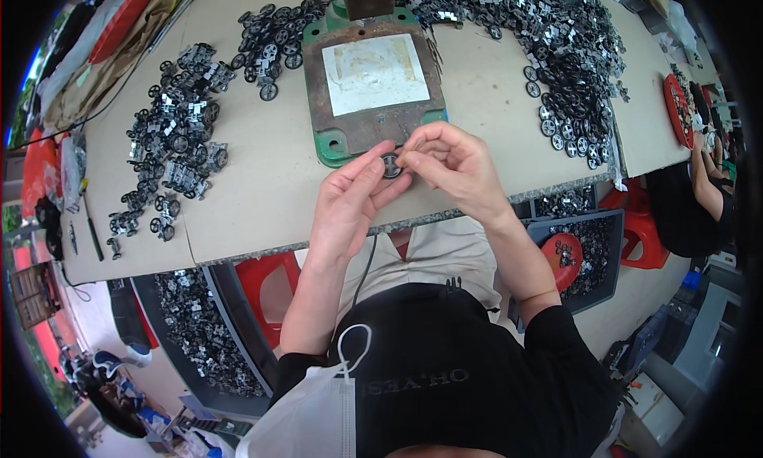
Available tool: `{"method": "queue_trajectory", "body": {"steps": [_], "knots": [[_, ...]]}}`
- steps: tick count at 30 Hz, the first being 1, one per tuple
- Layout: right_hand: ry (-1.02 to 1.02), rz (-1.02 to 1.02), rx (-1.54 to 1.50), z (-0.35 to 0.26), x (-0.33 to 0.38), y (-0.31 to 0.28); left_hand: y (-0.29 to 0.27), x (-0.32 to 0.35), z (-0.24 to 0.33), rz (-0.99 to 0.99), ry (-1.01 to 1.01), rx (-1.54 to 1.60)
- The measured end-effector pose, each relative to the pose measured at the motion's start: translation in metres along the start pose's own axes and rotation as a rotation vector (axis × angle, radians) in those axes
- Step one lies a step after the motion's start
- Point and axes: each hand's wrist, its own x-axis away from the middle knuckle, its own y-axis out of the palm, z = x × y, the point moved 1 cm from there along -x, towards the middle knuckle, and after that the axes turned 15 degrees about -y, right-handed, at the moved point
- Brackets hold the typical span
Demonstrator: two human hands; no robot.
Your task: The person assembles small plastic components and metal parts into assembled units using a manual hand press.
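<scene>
Close in front of the press base, my left hand (347, 204) grips a small black spoked wheel (392, 166) between thumb and fingers. My right hand (459, 170) is beside it, its thumb and forefinger pinched round a thin metal pin (418, 143) near the wheel's right side. Whether the pin touches the wheel, I cannot tell. Just beyond both hands lies the green press base (330, 146) with a worn brown metal plate and a whitish sheet (375, 73) on it.
Assembled small wheeled chassis (171, 132) are heaped at the left of the table (262, 196). Loose black wheels (568, 124) and metal parts pile up at the right. Below the edge stand grey bins of parts (211, 331) and a red bowl (559, 261). Another person (695, 208) sits at far right.
</scene>
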Motion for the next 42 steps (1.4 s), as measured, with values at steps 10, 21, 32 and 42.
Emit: {"method": "queue_trajectory", "body": {"steps": [10, 21, 32, 42], "knots": [[0.055, 0.074, -0.12, 0.005, 0.004, 0.0, -0.017, -0.002, -0.01, -0.052, 0.072, -0.001], [-0.115, 0.038, 0.053, 0.012, 0.009, 0.004, 0.005, 0.006, -0.008, 0.106, 0.162, -0.219], [-0.663, -0.151, 0.787, 0.008, 0.016, 0.008, 0.006, 0.01, -0.007, 0.055, 0.044, -0.112], [-0.529, 0.091, 0.436, 0.018, 0.024, 0.006, 0.001, 0.003, -0.018, 0.041, 0.07, -0.086]]}}
